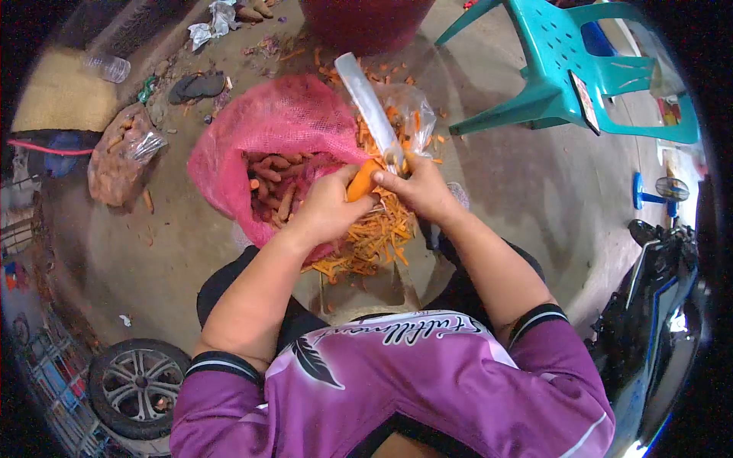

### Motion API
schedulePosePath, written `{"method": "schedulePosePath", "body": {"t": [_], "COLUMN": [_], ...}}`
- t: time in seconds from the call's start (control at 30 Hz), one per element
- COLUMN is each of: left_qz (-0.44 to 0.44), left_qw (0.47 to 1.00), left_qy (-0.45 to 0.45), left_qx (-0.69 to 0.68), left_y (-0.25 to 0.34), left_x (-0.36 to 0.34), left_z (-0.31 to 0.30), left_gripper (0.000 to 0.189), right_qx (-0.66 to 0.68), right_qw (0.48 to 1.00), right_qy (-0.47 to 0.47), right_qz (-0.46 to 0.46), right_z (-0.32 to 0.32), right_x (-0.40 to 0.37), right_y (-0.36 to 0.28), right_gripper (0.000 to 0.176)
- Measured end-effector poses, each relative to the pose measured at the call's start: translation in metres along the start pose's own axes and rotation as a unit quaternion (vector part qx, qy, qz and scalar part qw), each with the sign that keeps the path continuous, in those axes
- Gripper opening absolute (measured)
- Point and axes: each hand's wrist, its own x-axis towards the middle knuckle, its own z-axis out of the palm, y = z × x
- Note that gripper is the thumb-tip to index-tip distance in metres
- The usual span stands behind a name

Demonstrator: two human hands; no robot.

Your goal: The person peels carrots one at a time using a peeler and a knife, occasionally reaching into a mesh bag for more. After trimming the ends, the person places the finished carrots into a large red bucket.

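Observation:
My left hand [330, 204] is closed around a peeled orange sweet potato [363, 181]. My right hand [422, 188] grips a knife [369, 103] whose broad, pale blade points away from me, its base close to the sweet potato. Below both hands lies a heap of orange peelings [378, 238]. At the left, a pink mesh sack [263, 118] stands with its mouth open, showing several unpeeled, reddish-brown sweet potatoes [267, 177]. Beyond my right hand is a clear plastic bag [418, 108] among more orange scraps. The knife's handle is mostly hidden by my fingers.
A teal plastic chair [546, 69] with a phone [584, 101] on it stands at the right. A dark red tub [366, 27] is ahead. At left are a bag of roots [122, 156] and a sandal [197, 88]; nearer me, a wheel [141, 388] and a motorcycle [649, 305].

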Motion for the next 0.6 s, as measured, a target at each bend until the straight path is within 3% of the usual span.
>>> {"method": "schedulePosePath", "body": {"t": [0.03, 0.13, 0.23, 0.4, 0.6], "left_qz": [0.002, 0.020, 0.056, 0.086, -0.003], "left_qw": [1.000, 0.999, 0.998, 0.993, 0.990], "left_qy": [-0.013, -0.027, -0.006, -0.005, -0.088], "left_qx": [0.002, 0.007, -0.011, -0.081, -0.107], "left_y": [0.000, -0.003, -0.006, -0.015, -0.007], "left_x": [0.000, 0.000, 0.000, 0.004, 0.002], "left_z": [-0.001, -0.002, 0.000, 0.006, 0.001], "left_gripper": [0.041, 0.040, 0.038, 0.035, 0.033], "right_qx": [-0.077, -0.186, -0.220, -0.228, -0.233], "right_qw": [0.997, 0.980, 0.973, 0.966, 0.967], "right_qy": [-0.003, 0.055, 0.036, 0.086, 0.060], "right_qz": [0.027, -0.040, -0.062, -0.084, -0.084], "right_z": [-0.008, -0.011, -0.008, -0.007, -0.007], "right_x": [0.001, 0.000, -0.007, -0.003, -0.005], "right_y": [-0.008, -0.008, -0.022, -0.012, -0.011], "right_gripper": [0.063, 0.074, 0.080, 0.075, 0.068]}}
